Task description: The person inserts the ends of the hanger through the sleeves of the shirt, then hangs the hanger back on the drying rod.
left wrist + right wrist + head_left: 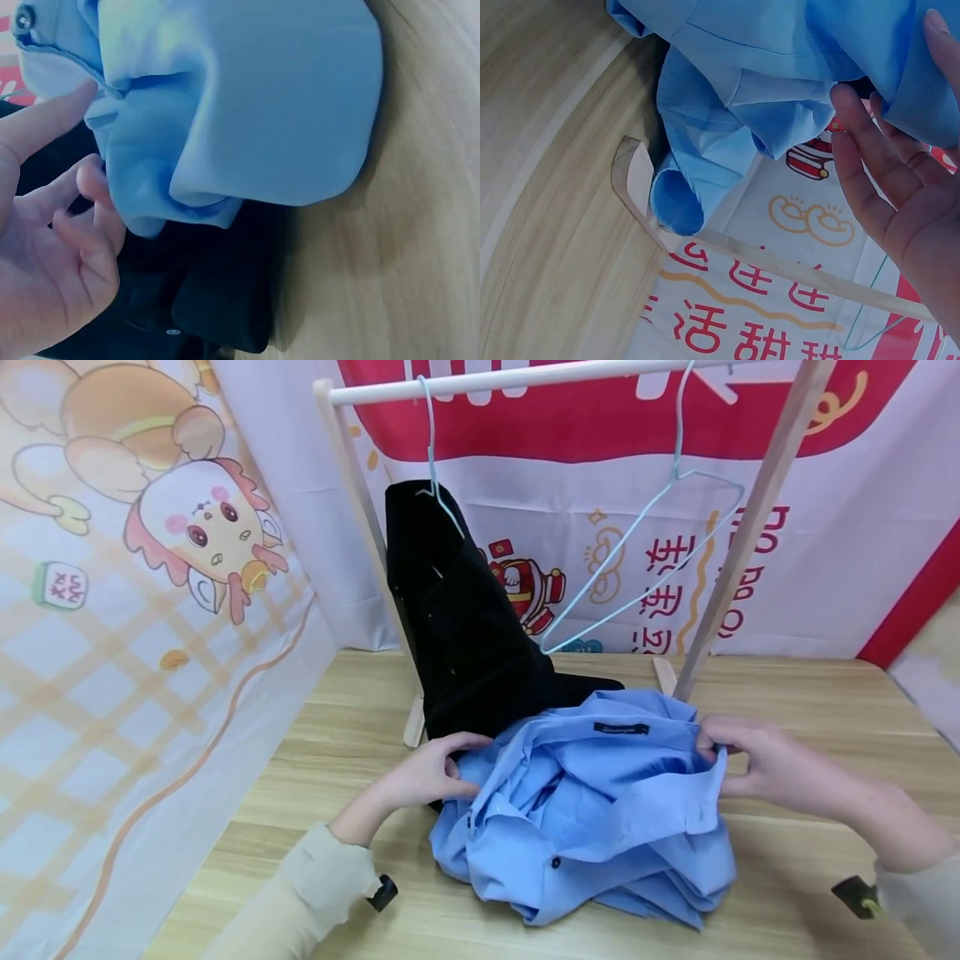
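Observation:
A light blue button-up shirt lies bunched, with its dark collar label facing up. My right hand grips the shirt's collar edge, its fingers curled over the cloth; in the right wrist view, the thumb is on one side and the fingers on the other. At the shirt's left side, my left hand touches the cloth with thumb and fingers apart. One digit reaches straight onto the shirt in the left wrist view, while the other fingers curl loosely beside it. Behind the shirt, a black garment hangs from a light blue hanger.
A wooden rack with a white top bar stands on the wood-grain table. From the bar's right side hangs a bare light blue wire hanger. Printed cloth covers the walls at the left and behind.

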Motion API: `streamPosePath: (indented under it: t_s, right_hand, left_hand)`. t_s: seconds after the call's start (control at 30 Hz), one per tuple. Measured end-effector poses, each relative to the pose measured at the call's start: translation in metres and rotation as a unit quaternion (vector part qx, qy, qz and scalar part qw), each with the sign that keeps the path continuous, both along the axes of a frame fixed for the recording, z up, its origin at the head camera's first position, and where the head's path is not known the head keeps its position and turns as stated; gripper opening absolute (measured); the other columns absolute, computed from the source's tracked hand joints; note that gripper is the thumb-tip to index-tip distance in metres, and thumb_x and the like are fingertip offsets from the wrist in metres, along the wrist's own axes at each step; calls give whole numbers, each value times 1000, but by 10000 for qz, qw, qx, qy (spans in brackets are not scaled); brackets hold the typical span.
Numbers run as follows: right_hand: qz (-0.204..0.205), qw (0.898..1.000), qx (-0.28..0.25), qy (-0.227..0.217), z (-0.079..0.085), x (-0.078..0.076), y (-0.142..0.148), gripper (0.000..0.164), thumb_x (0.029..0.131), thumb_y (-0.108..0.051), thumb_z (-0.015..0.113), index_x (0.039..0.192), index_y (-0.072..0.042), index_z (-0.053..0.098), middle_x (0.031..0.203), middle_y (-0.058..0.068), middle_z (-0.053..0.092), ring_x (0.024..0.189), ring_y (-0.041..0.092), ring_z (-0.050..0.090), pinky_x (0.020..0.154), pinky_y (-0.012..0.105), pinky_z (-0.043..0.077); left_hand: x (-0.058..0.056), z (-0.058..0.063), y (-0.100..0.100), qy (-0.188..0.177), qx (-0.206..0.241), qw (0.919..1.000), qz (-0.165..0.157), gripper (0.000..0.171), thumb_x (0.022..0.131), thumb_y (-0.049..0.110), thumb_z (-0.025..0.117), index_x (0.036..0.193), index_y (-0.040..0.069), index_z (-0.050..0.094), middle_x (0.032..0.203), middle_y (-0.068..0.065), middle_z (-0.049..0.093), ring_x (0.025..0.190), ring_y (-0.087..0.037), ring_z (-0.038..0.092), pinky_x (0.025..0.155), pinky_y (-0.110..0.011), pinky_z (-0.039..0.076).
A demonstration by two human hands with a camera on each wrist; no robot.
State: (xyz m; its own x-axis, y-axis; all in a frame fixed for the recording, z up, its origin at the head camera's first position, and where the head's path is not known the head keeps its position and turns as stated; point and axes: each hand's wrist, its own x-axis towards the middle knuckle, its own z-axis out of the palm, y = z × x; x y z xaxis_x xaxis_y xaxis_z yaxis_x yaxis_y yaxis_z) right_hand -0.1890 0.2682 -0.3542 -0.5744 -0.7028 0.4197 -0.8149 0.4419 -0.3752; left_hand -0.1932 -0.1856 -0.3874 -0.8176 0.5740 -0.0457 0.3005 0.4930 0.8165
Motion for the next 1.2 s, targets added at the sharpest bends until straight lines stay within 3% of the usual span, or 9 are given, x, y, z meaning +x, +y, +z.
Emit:
streamPosePath:
  t_s: [0.1, 0.27, 0.33, 0.47, 0.57, 0.7, 0.87, 1.07, 1.2]
  right_hand:
    - [-54, 9995, -30, -315, -1, 2, -1, 50, 67, -3, 94, 101, -21, 61, 97, -16, 59, 90, 3, 57, 75, 13, 48]
    - [-285, 9947, 2, -990, -2, 7, -5, 49, 77, -9, 91, 119, -17, 66, 118, -5, 66, 109, -1, 58, 86, 20, 54]
    - [-252, 9929, -55, -1157, -2, 7, -6, 48, 79, -9, 89, 121, -17, 66, 120, -4, 66, 111, -1, 58, 86, 21, 54]
    - [121, 9904, -305, -1343, -4, 5, -8, 39, 81, 1, 84, 108, -19, 64, 103, -8, 64, 97, 3, 58, 79, 17, 51]
    - [486, 9858, -543, -1513, -3, 6, -8, 40, 81, 9, 79, 96, -20, 57, 90, -8, 57, 87, 10, 55, 71, 21, 47]
    - [816, 9751, -836, -1883, 5, 11, -6, 40, 82, 16, 73, 91, -17, 53, 86, -5, 53, 87, 13, 54, 68, 26, 44]
    - [1316, 9660, -993, -1990, 19, 17, -1, 44, 80, 24, 68, 90, -15, 49, 89, -1, 51, 87, 16, 53, 66, 28, 42]
    - [1660, 9653, -1112, -1684, 32, 21, 2, 50, 75, 31, 66, 96, -13, 54, 96, 0, 56, 92, 15, 54, 71, 25, 45]
    - [1677, 9654, -1190, -1604, 35, 21, 3, 57, 74, 33, 64, 114, -8, 63, 114, 2, 65, 110, 11, 57, 90, 17, 48]
  left_hand:
    - [1, 1, 3, 34, -126, 9999, 10, 66, 86, 14, 82, 144, 2, 54, 81, -2, 62, 54, -8, 48, 55, -23, 45]
    - [2, 0, 6, -45, 148, 9999, -76, 57, 90, 7, 77, 141, -2, 54, 119, -14, 70, 65, -11, 57, 64, -25, 51]
    - [2, 0, 7, 147, 213, 9996, 86, 49, 93, 5, 73, 138, -2, 57, 118, -13, 70, 64, -11, 58, 61, -25, 51]
    - [1, 1, 13, 645, 129, 9962, 573, 41, 94, 4, 72, 134, 2, 63, 86, -6, 67, 57, -9, 54, 52, -24, 47]
    - [-2, 2, 18, 714, -106, 9955, 615, 43, 92, 4, 71, 134, 4, 63, 67, -1, 55, 56, -8, 51, 52, -24, 45]
    - [-1, 4, 22, 817, -546, 9941, 462, 46, 91, 7, 71, 136, 6, 63, 97, -8, 62, 62, -9, 52, 60, -26, 47]
    - [8, 12, 25, 925, -840, 9921, 96, 51, 91, 6, 69, 142, 11, 61, 138, -19, 51, 73, -12, 53, 69, -28, 48]
    - [20, 24, 28, 1195, -632, 9907, -154, 12, 95, 7, 72, 104, 14, 74, 136, -12, 57, 81, -12, 57, 73, -27, 51]
    - [23, 27, 25, 1502, -443, 9875, -182, 7, 98, 11, 71, 93, 16, 69, 125, -5, 65, 104, -18, 62, 90, -34, 53]
